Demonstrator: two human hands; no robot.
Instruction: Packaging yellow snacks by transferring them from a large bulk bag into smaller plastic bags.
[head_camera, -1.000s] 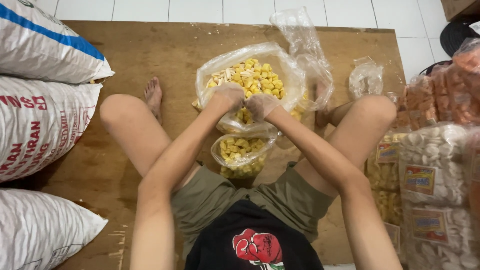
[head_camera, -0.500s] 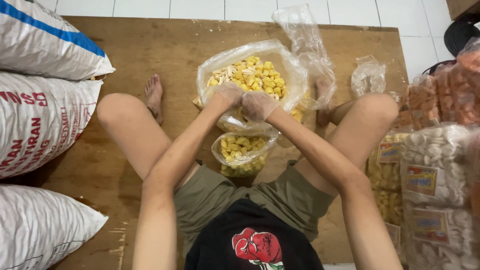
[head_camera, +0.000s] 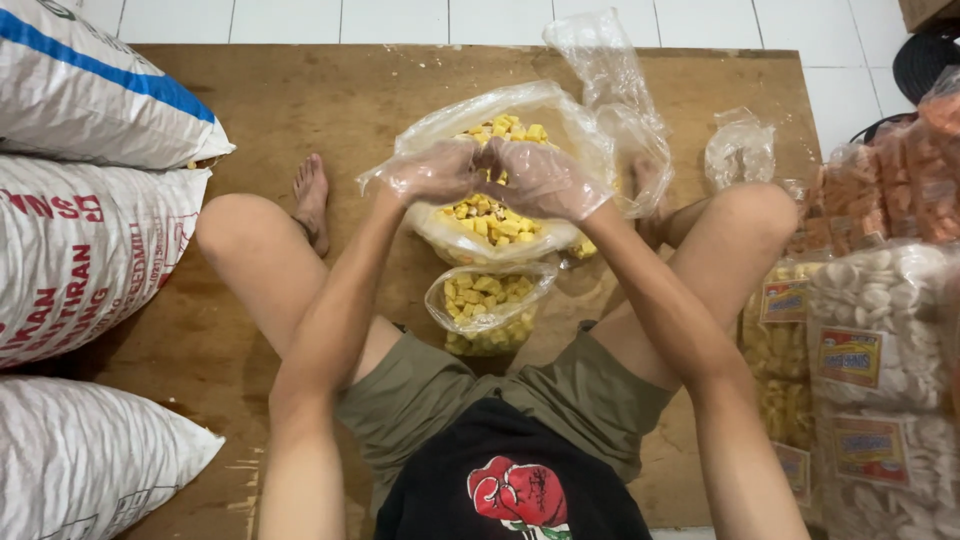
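Note:
Both my hands wear thin clear plastic gloves and are pressed together in a cup. My left hand (head_camera: 428, 172) and my right hand (head_camera: 547, 180) hover over a large open clear bag (head_camera: 560, 120) full of yellow snack pieces (head_camera: 490, 220). They seem closed around a scoop of these pieces, though the glove film mostly hides it. A small clear bag (head_camera: 488, 308), partly filled with the same yellow pieces, stands open between my thighs, just below the hands.
I sit on a wooden board (head_camera: 300, 110) on white tiles. Three white woven sacks (head_camera: 80, 250) are stacked at the left. Empty clear bags (head_camera: 738, 148) lie at the back right. Sealed packs of white, yellow and orange snacks (head_camera: 880, 340) pile up at the right.
My cupped hands have risen slightly out of the large bag and moved a little away from me. The small bag has not moved.

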